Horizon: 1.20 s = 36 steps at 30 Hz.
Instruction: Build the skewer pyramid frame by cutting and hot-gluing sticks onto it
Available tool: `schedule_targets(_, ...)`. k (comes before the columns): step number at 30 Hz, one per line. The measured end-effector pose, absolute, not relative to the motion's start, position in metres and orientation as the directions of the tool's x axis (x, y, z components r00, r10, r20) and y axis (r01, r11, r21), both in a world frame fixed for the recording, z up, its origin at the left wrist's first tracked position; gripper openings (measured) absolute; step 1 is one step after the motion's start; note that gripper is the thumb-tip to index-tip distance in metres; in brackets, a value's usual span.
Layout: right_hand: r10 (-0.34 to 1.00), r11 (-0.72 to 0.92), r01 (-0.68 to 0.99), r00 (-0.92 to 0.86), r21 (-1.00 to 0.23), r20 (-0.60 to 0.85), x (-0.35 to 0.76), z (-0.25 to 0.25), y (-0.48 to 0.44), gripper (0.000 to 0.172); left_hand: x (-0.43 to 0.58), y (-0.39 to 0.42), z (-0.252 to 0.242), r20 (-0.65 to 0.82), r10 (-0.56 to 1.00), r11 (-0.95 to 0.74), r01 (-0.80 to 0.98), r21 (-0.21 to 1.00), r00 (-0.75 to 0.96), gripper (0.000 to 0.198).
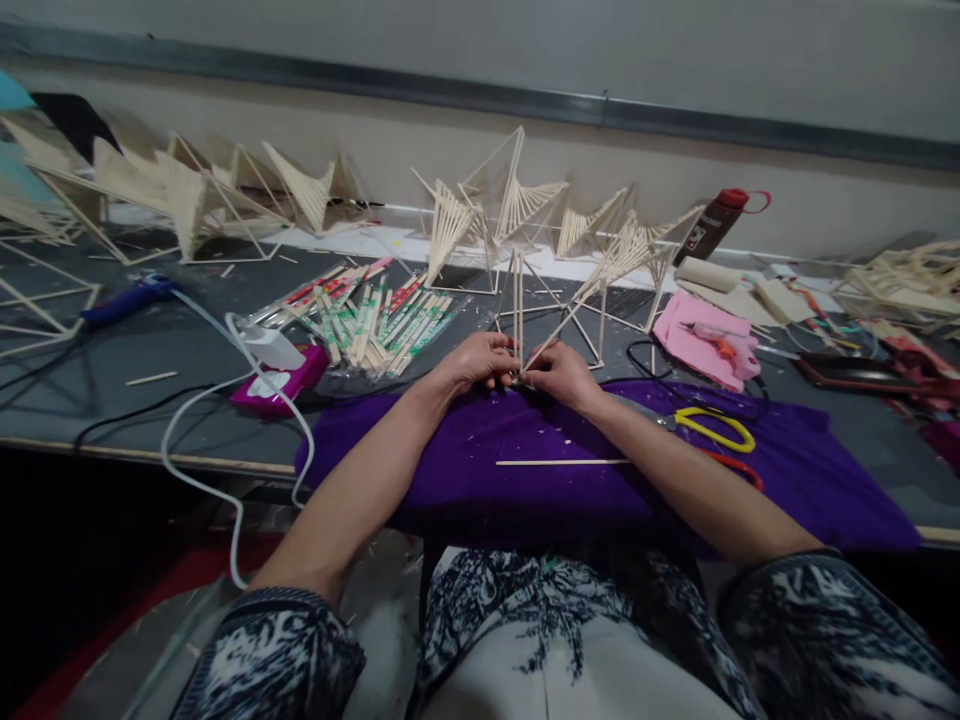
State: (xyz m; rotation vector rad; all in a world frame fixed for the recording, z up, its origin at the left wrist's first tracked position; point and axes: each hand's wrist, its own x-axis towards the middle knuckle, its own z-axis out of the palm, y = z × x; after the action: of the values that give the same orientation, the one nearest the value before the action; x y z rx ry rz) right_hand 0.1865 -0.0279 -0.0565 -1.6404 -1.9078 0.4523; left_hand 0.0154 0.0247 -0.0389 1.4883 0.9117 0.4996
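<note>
1. At the counter's (pixel 135 350) front, just above the purple cloth's (pixel 450 450) far edge, stands the stick frame (pixel 519 300), its near corner between the two hands.
2. The left hand's (pixel 480 362) fingers pinch that corner from one side, and the right hand's (pixel 562 372) grip it from the other, by the foot of a slanting stick; the exact contact is hidden.
3. Good handling here, I judge, means light, even pressure low at the joint, since thin sticks would likely bow or twist if squeezed higher up.
4. Steady wrists should help the upright sticks hold their angle; a sideways push could strain the other corners.
5. Nearer the body, a loose stick (pixel 555 463) lies on the cloth, and scissors (pixel 712 428) rest partly beneath the right forearm, so that elbow is best moved gently.
6. Farther back stand fan-shaped stick models (pixel 525 205); a careless reach forward might knock them.
</note>
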Motion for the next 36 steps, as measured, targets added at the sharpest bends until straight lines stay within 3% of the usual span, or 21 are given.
schedule_targets(36,0.982,0.161,0.810,-0.072,-0.564,0.176,0.1818,-0.0594,-0.0284,0.018,0.0169,0.0230,-0.0394,-0.224,0.777,0.059,0.286,0.956,0.588,0.024)
